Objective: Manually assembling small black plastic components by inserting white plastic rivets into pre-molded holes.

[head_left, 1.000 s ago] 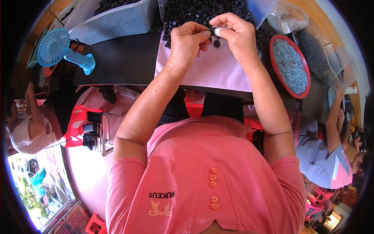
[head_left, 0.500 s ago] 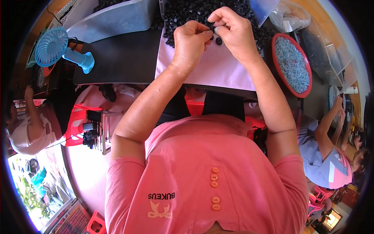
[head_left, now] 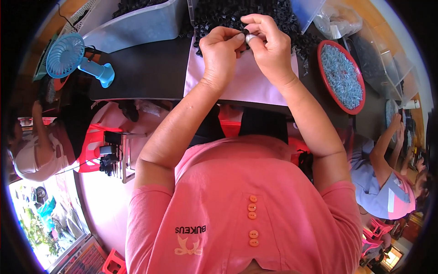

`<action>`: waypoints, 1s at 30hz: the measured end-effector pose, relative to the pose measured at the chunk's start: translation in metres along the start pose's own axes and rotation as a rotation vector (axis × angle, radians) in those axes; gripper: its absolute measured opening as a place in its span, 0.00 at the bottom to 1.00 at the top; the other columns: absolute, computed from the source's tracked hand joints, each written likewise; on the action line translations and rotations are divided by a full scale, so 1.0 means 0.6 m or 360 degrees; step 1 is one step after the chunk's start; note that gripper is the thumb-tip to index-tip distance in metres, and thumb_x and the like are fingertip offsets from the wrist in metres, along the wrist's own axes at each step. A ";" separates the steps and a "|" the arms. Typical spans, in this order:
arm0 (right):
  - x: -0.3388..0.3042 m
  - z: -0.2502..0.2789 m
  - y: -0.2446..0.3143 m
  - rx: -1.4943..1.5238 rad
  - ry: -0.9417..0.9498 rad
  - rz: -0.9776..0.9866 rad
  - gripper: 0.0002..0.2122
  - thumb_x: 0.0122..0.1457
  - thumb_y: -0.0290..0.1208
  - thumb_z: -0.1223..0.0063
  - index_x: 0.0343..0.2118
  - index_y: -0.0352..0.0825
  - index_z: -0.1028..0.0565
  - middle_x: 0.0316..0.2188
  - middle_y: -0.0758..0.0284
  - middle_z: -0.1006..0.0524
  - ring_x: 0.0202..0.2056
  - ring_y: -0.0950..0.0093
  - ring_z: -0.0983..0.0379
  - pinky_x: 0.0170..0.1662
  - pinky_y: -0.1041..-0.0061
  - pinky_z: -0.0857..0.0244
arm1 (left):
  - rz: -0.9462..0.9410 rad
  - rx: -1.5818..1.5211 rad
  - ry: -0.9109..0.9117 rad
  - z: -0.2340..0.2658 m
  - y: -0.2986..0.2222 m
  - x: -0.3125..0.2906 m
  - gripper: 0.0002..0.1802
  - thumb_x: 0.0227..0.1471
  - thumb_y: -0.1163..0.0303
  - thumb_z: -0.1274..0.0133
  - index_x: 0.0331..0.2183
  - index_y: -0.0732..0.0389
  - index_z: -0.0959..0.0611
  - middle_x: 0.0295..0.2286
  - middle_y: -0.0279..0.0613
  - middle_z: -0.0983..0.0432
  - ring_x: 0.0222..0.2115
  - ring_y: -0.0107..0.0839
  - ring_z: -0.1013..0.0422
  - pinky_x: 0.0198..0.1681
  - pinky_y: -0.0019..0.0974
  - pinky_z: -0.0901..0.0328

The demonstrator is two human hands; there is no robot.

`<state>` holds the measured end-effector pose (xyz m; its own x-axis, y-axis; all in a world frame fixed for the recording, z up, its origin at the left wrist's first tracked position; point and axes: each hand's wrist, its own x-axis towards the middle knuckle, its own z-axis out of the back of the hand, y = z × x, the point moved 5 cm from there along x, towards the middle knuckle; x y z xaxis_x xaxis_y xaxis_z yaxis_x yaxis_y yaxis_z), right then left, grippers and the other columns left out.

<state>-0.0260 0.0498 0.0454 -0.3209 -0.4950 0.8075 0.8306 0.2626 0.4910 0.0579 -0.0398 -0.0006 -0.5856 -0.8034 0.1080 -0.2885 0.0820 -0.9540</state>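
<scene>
Both hands meet over the near edge of a heap of small black parts (head_left: 219,17), which rests partly on a pale pink cloth (head_left: 255,86). My left hand (head_left: 220,52) is closed in a pinch, thumb against forefinger, on a small black part (head_left: 246,32). From the other side, my right hand (head_left: 273,48) also pinches at this part, its thumb bearing a whitish cover or band. Fingertips hide most of the part, so its exact shape cannot be made out. A red oval basin (head_left: 320,68) of tiny pale-blue, clear-looking pieces stands to the right.
On the left are a blue desk fan (head_left: 66,55) and a translucent bin (head_left: 141,29) with black parts. A clear plastic bag (head_left: 337,20) lies at the back right. The black tabletop (head_left: 141,77) ends before me. One person sits at far left; others work at right.
My hands have come closer together, the right one shifting slightly down and left. The loose black part seen below my fingertips earlier is no longer visible there.
</scene>
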 end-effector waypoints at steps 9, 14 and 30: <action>-0.001 0.005 -0.021 -0.0399 0.0196 -0.0037 0.16 0.41 0.28 0.36 0.36 0.39 0.24 0.31 0.66 0.24 0.34 0.64 0.25 0.37 0.67 0.31 | 0.0037 -0.0392 0.0073 -0.004 0.000 0.014 0.05 0.51 0.76 0.44 0.29 0.69 0.20 0.20 0.41 0.24 0.17 0.25 0.30 0.17 0.26 0.40; 0.004 0.014 0.004 -0.0688 0.0106 0.0310 0.15 0.41 0.24 0.39 0.35 0.35 0.25 0.30 0.64 0.25 0.33 0.63 0.26 0.36 0.67 0.32 | 0.0152 -0.0175 0.0196 -0.011 -0.006 0.008 0.08 0.54 0.74 0.46 0.28 0.70 0.20 0.18 0.43 0.24 0.15 0.29 0.28 0.14 0.26 0.40; 0.008 0.037 0.016 -0.0326 -0.0010 0.0128 0.18 0.46 0.28 0.36 0.43 0.38 0.24 0.27 0.65 0.24 0.29 0.66 0.26 0.32 0.70 0.33 | -0.0783 0.0192 -0.0159 0.037 -0.141 0.030 0.04 0.46 0.78 0.44 0.23 0.69 0.21 0.17 0.41 0.26 0.14 0.24 0.31 0.16 0.27 0.39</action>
<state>-0.0299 0.0684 0.0614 -0.2521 -0.4739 0.8437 0.9286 0.1269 0.3488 0.0885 -0.0740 0.0760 -0.3253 -0.7828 0.5306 -0.4188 -0.3838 -0.8230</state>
